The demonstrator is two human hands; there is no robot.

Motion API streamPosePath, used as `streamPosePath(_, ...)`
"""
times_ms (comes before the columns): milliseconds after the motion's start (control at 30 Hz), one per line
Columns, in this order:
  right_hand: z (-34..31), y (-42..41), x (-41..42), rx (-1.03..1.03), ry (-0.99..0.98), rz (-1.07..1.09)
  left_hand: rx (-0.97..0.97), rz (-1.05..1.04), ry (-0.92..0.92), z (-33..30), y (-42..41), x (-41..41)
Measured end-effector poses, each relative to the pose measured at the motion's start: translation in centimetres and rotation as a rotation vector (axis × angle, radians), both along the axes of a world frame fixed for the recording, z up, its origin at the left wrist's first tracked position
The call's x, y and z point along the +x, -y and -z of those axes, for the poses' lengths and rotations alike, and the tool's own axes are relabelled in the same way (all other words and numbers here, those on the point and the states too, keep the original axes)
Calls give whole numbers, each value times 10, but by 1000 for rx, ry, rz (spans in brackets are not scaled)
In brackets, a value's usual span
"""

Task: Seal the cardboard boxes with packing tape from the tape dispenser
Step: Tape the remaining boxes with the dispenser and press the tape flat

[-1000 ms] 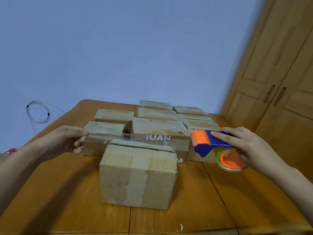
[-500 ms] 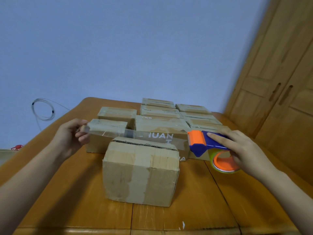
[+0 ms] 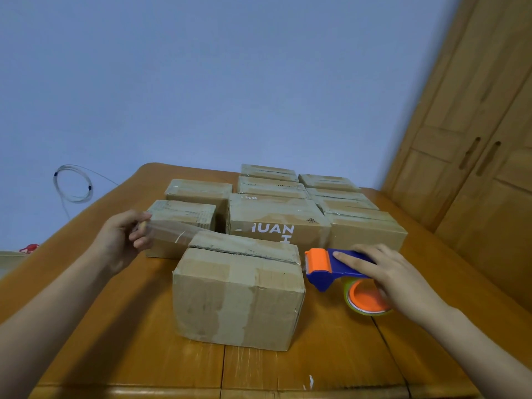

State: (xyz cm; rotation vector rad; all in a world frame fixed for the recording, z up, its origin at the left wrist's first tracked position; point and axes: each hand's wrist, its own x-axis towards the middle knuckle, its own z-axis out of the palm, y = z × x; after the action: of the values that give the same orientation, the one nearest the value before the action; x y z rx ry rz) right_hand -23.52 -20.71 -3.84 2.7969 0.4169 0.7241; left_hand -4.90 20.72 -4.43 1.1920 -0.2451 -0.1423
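Head view. The only legible writing is white lettering, "HUAN", with a partial character beneath it, on the near face of the large printed box at the table's centre; a small dark mark sits at that face's upper right corner, too small to read.

Your left hand, at 9 o'clock from the front box, pinches the free end of the clear tape strip between thumb and curled fingers. The strip runs from there across the top seam of the front box toward 3 o'clock, where your right hand grips the blue-and-orange tape dispenser; its index finger lies straight along the blue handle, and the tape roll hangs below your palm.

The front box stands closed; its contents cannot be seen. Old tape patches show on its near face.

At 12 o'clock, further closed cardboard boxes stand in rows on the wooden table. A coiled wire hangs on the wall at 10 o'clock; wooden cabinet doors stand at 2 o'clock.
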Motion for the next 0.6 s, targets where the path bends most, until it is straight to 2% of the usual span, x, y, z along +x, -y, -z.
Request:
streamPosePath(433,5,-6,-2,76,-51,29,-34,-32,-71,50,-2,-5)
streamPosePath(533,4,-9,-4,90,-40,26,-65,59,-228,67,-4,-10)
streamPosePath(600,6,-12,-3,84,-26,59,-39,113,-257,73,-3,-18)
